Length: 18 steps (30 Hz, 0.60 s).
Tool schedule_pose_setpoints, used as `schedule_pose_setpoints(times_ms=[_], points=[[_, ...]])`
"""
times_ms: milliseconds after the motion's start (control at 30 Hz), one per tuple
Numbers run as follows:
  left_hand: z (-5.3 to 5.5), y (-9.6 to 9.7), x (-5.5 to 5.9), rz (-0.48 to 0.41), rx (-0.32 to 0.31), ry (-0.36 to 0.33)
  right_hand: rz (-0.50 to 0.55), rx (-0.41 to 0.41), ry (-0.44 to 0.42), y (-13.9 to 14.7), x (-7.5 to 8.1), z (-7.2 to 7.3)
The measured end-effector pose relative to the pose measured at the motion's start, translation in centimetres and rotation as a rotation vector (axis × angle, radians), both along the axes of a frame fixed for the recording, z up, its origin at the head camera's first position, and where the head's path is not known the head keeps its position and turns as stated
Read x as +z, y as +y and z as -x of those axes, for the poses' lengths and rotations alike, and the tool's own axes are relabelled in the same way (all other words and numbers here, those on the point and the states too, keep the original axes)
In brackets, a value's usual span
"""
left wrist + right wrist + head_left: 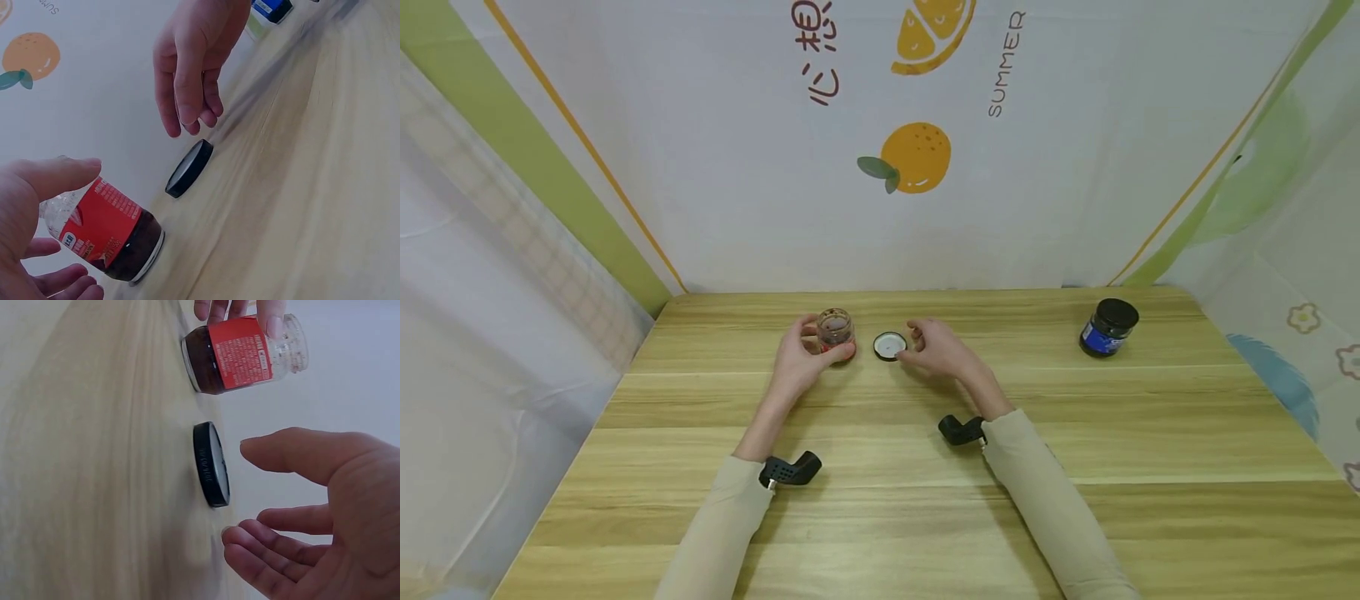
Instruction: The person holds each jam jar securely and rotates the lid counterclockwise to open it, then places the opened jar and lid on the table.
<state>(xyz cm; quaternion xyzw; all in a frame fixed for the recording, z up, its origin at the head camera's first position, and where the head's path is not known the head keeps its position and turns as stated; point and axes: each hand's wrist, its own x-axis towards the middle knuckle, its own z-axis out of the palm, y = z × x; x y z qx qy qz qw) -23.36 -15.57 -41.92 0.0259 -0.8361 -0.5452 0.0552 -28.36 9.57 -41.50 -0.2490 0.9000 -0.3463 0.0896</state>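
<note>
A glass jar (836, 327) with a red label and dark contents stands uncapped on the table. My left hand (799, 360) holds it, with the thumb on the near side and the fingers round the far side. Just right of the jar lies its black-rimmed lid (890, 346), pale inside facing up. My right hand (943, 350) hovers at the lid's right edge, thumb and fingers spread apart with nothing between them. In the right wrist view the lid (211, 464) rests on the wood, apart from the fingertips.
Farther right on the wooden table (880, 517) stands a second jar (1108, 327), black-capped with a blue label. A white curtain (760, 200) printed with oranges hangs behind the table's back edge. Black cameras are strapped to both wrists.
</note>
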Motion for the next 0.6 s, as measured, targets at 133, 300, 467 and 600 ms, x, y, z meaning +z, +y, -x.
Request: schedule_pose_setpoints(times_ms=[133, 300, 467, 600], points=[[0.0, -0.2, 0.4, -0.016, 0.0, -0.004, 0.009, -0.014, 0.024, 0.4, 0.3, -0.2], [-0.2, -0.3, 0.9, -0.023, 0.019, 0.012, 0.023, -0.038, 0.044, 0.7, 0.7, -0.4], [-0.4, -0.3, 1.6, -0.036, 0.013, 0.043, 0.029, -0.037, 0.059, 0.9, 1.4, -0.7], [-0.6, -0.4, 2.2, -0.061, 0.007, 0.088, 0.03, -0.032, 0.088, 0.9, 2.1, -1.2]])
